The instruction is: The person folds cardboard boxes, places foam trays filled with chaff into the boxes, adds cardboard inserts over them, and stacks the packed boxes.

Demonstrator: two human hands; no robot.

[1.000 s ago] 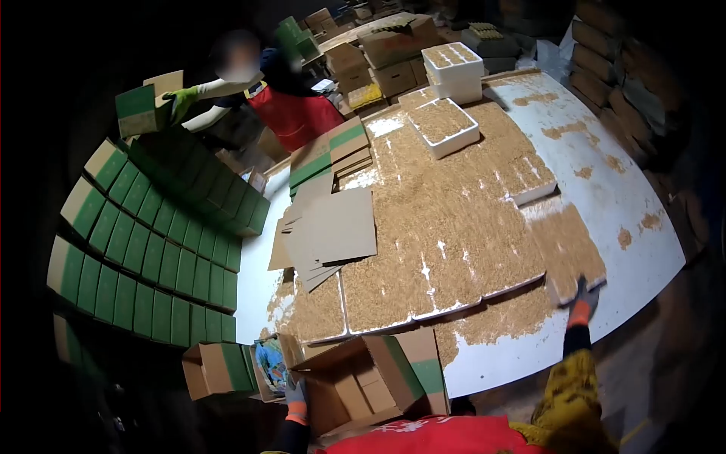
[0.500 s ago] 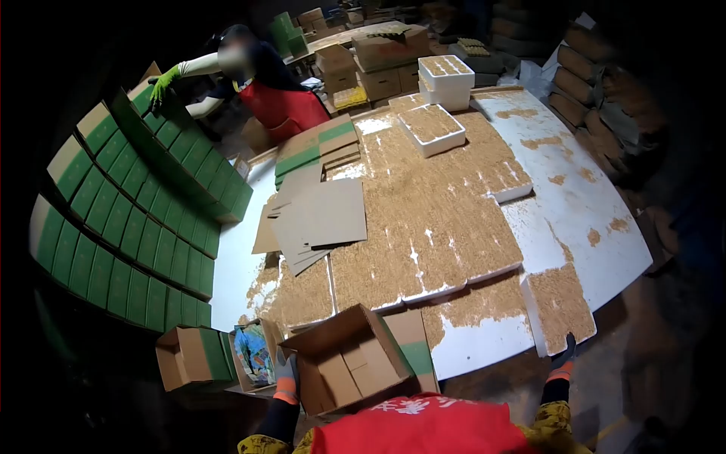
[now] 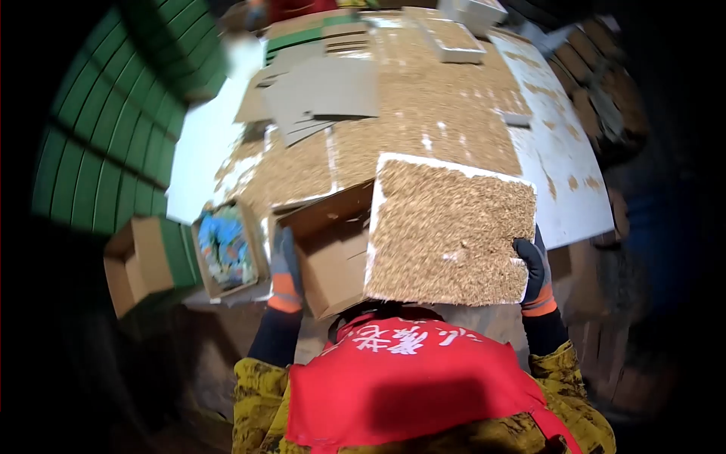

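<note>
An open cardboard box (image 3: 329, 261) sits at the table's near edge, and my left hand (image 3: 286, 268), in a grey and orange glove, grips its left wall. My right hand (image 3: 535, 272), gloved alike, holds the right edge of a white tray (image 3: 454, 231) full of tan, grainy material. This tray is tilted and its left side overlaps the box's right side. The thumb lies over the tray's rim; the other fingers are mostly hidden beneath it.
Grain-covered trays (image 3: 446, 106) spread over the white table (image 3: 578, 181). Flat cardboard sheets (image 3: 325, 87) lie on them. Green boxes (image 3: 98, 151) are stacked at left. Near the left edge stand a small box (image 3: 140, 261) and one holding blue material (image 3: 225, 246). Part of another person (image 3: 302, 7) shows at the top.
My right hand has lifted the tray from the table's right edge and brought it left beside the open box. My left hand remains on the box. The view has tilted downward.
</note>
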